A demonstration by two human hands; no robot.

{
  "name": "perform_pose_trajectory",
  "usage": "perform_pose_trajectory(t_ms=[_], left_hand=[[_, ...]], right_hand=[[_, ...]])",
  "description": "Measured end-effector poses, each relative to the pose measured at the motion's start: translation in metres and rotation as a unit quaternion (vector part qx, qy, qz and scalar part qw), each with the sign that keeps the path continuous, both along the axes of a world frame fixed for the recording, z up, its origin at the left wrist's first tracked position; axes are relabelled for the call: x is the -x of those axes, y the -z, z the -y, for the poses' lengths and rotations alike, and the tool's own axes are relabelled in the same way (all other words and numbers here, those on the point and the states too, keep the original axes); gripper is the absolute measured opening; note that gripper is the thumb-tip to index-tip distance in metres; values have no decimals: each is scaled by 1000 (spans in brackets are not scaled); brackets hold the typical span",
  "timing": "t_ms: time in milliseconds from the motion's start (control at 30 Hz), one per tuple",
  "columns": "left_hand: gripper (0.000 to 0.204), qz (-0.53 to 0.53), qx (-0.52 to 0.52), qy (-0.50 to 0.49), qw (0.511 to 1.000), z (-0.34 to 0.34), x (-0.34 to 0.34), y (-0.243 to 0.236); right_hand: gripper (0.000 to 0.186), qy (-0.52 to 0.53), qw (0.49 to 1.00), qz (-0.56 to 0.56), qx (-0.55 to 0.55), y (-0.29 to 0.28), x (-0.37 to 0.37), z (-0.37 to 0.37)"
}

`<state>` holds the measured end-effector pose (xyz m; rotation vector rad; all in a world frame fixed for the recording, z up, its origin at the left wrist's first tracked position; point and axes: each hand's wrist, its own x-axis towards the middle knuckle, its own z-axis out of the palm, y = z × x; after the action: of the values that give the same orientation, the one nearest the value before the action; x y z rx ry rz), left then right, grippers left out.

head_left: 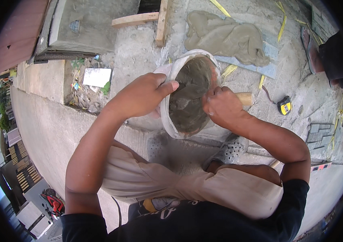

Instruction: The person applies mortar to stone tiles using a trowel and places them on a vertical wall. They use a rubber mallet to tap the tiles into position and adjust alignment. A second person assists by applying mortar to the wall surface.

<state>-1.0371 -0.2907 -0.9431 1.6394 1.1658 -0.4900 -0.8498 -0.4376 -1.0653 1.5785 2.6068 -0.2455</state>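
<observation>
A bucket [166, 115] smeared with pale cement tilts in front of me, with wet grey mortar [189, 101] inside. My left hand [145, 92] grips its left side, the thumb hooked over the rim and the other fingers mostly hidden outside. At the right rim, my right hand [224, 105] is closed in a fist; whatever it holds is hidden. Just beyond that fist, a short piece of pale wood [245, 99] sticks out. Past the bucket, a thick spread of mortar [226, 38] lies on a blue-grey panel [271, 50].
A yellow-black tape measure [285, 106] lies on rough concrete to the right. Another person's foot [308, 50] stands at far right, above patterned grey tiles [320, 136]. Wooden boards [161, 24], a concrete block [85, 32] and a white tile [97, 77] among rubble sit toward the far left.
</observation>
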Motion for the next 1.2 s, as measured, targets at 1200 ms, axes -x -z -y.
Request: perform_pose_trajectory(t_ms=[1200], left_hand=[[53, -29, -13, -87, 996, -20, 4, 5]], right_hand=[[25, 535, 833, -77, -121, 16, -185, 81]])
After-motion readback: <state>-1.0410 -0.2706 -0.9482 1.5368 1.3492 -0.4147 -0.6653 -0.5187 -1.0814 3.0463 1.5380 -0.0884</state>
